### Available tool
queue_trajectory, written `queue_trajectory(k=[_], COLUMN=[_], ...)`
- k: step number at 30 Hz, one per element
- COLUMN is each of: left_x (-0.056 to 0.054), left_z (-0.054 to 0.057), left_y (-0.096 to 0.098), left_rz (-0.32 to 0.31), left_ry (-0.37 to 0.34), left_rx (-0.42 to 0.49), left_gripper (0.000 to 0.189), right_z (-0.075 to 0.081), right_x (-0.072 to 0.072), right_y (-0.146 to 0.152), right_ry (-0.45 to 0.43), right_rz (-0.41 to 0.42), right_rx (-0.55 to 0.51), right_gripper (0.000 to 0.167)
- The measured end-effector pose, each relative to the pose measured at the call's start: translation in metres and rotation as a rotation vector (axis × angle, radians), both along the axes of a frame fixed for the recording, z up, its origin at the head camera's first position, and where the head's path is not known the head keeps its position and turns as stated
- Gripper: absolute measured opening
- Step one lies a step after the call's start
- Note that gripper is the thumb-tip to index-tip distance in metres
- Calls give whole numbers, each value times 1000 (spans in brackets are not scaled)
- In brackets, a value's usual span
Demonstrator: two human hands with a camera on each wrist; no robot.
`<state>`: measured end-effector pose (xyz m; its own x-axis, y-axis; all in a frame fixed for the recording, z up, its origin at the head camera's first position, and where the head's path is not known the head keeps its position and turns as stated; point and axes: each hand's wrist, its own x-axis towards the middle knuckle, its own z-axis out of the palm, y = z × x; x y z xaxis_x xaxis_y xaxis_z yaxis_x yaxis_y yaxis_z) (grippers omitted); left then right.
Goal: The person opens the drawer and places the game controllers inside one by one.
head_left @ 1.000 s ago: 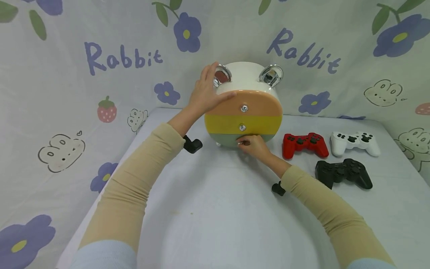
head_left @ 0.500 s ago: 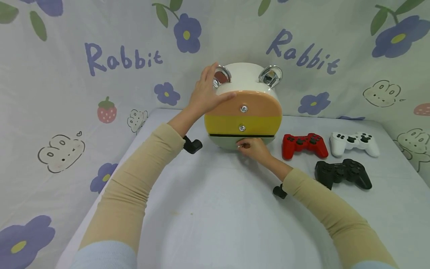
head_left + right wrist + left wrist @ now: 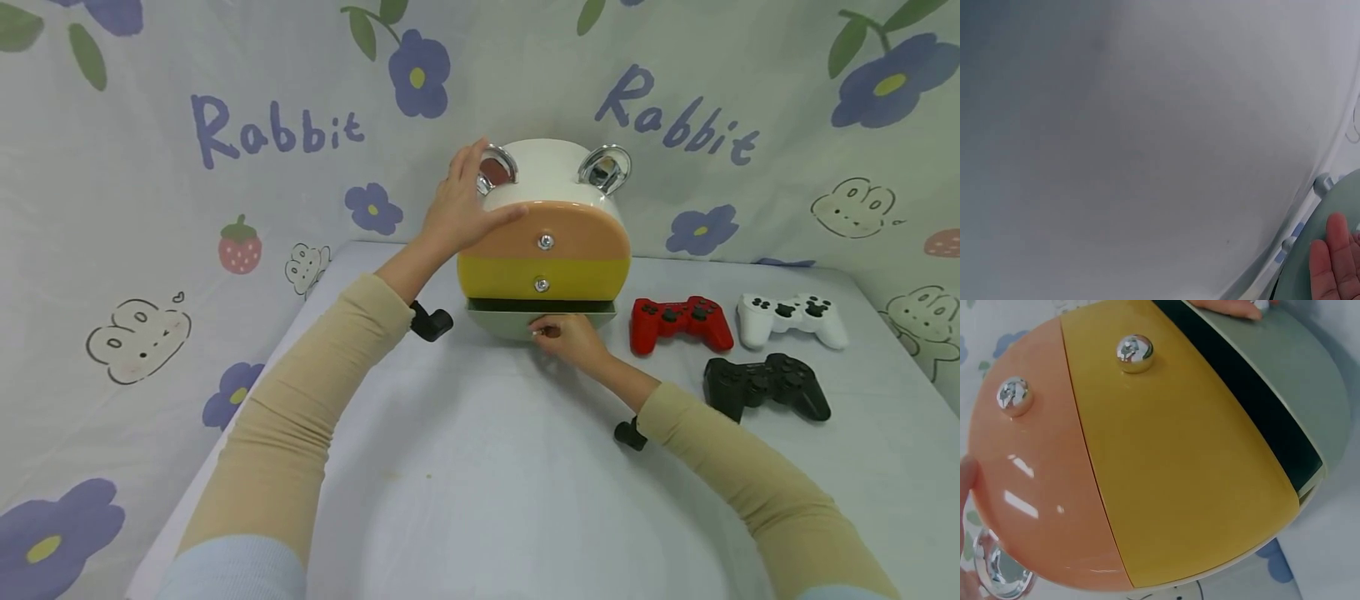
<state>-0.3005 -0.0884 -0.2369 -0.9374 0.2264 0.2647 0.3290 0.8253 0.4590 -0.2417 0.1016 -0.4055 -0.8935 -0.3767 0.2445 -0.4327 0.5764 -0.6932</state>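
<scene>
Table [image 3: 480, 492] white | backdrop [image 3: 285, 67] flower-printed | left grip [image 3: 459, 208] spread against cabinet [image 3: 551, 175] | right grip [image 3: 576, 340] pinching knob [image 3: 536, 333] of green drawer [image 3: 498, 324]

glossy drawer cabinet [image 3: 543, 263], shiny metallic knobs [image 3: 1135, 354], matt plastic black controller [image 3: 768, 385]

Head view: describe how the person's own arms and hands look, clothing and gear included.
The left hand and right hand are ungloved. A wrinkled beige sleeve covers each forearm almost to the wrist, with a light blue cuff farther up. A small black device shows beside each sleeve's end.
</scene>
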Motion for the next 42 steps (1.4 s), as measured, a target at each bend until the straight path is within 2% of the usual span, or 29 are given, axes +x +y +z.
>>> queue_trajectory(k=[13, 42], left_x=[0, 1], left_z=[0, 1], left_y=[0, 2], left_rz=[-11, -2], left_ry=[12, -10], left_rx=[-5, 9], left_gripper=[102, 102], right_z=[-4, -1], right_x=[11, 48], right_y=[0, 1], right_ry=[28, -19], right_rz=[10, 40], right_rx=[9, 33], right_gripper=[11, 16])
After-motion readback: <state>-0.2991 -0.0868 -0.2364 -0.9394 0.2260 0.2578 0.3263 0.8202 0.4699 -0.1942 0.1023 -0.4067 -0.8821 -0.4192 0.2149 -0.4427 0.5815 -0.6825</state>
